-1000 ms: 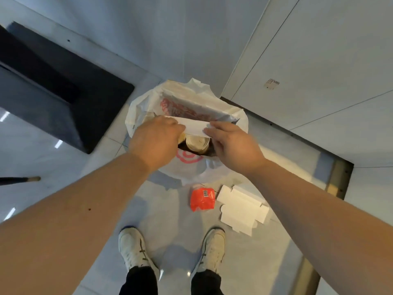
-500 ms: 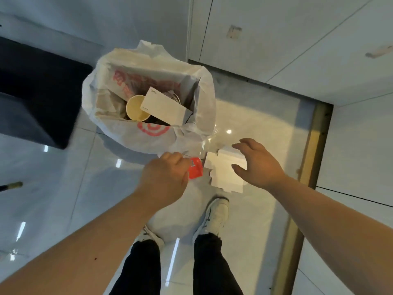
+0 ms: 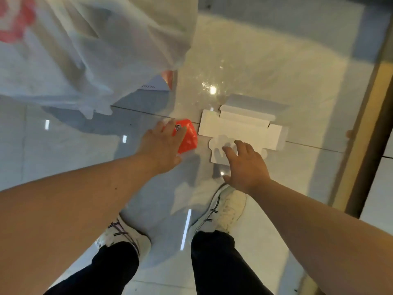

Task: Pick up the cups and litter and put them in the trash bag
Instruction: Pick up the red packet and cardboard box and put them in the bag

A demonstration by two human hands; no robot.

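Observation:
The white plastic trash bag (image 3: 85, 50) with red print fills the upper left, close to the camera; its inside is hidden. An orange-red wrapper (image 3: 188, 137) lies on the glossy floor below it. My left hand (image 3: 162, 145) rests over the wrapper's left side, fingers spread on it, not closed around it. A flattened white cardboard box (image 3: 240, 126) lies to the right of the wrapper. My right hand (image 3: 244, 165) hovers open over the box's near edge, fingers apart, casting a shadow on it.
A white paper piece with a red corner (image 3: 158, 83) pokes out under the bag's lower edge. My two shoes (image 3: 223, 209) stand just behind the litter. A brown metal floor strip (image 3: 365, 145) runs along the right side.
The view has dropped much closer to the floor. Both hands have come down: the left now lies on the orange wrapper, the right has reached the white box's near edge.

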